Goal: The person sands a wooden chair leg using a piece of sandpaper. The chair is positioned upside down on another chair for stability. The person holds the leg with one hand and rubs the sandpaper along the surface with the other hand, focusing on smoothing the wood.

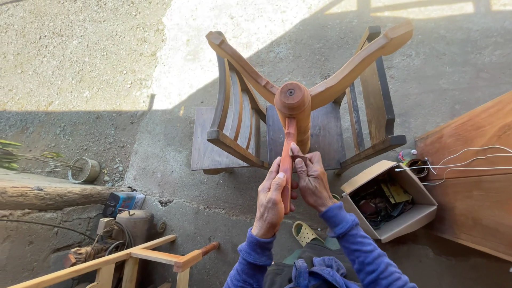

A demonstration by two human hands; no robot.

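I hold a reddish wooden leg (pixel 287 160) against the round wooden hub (pixel 292 99), which tops a three-armed piece resting on a chair (pixel 314 136). My left hand (pixel 271 200) is wrapped around the leg's lower part, thumb pressed along it. My right hand (pixel 312 178) pinches a small dark scrap (pixel 298 157) (I cannot tell what it is) against the leg just below the hub. To the right of the hub and lower sits an open cardboard box (pixel 392 200); farther right, a wooden board (pixel 474 176) with white wires.
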